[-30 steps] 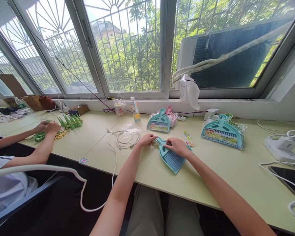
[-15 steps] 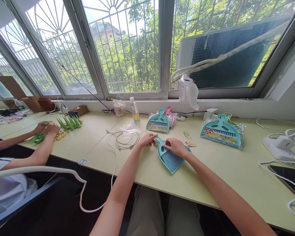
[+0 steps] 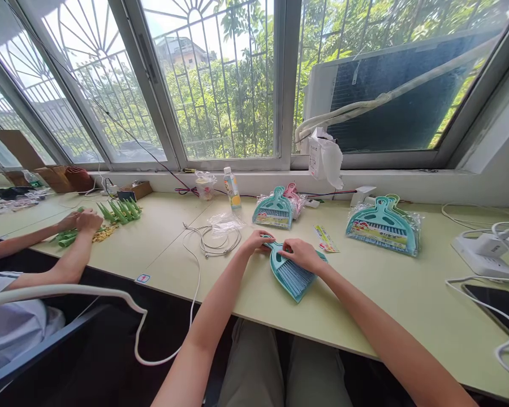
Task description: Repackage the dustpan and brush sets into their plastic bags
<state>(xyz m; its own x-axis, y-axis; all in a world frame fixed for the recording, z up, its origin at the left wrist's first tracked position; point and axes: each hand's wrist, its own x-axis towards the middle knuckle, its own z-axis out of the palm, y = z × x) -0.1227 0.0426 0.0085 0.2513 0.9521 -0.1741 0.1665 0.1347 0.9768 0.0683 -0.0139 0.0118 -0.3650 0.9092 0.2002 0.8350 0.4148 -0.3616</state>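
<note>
So the teal brush-and-dustpan set (image 3: 296, 277) is sitting close to the front edge of the worktop (image 3: 390, 305), brush laid over the pan, handle end angled toward the back left and bristles facing the front edge. Left hand (image 3: 258, 242) has its grip pinching the handle end, thumb and fingers closed round it. Right hand (image 3: 303, 253) is down on the upper part of the brush, fingertips bunched near the handle. Can't really tell from this angle if that grip is pinching it or only pressing.

A printed card (image 3: 326, 239) lies just behind the right hand. Toward the back edge there's a wrapped teal set (image 3: 275, 210) with a wrapped pink one (image 3: 296, 199) right behind it, and a bigger wrapped set (image 3: 382, 226) further right. Left of those there's an upright drink bottle (image 3: 232, 189), with some clear plastic (image 3: 225, 223) and a coiled cable (image 3: 218, 252) in front. Power strip (image 3: 483, 257) and a phone (image 3: 496, 305) are over by the right end. Down the left side, a co-worker's hands (image 3: 89, 219) are busy next to some green pieces (image 3: 121, 212).
</note>
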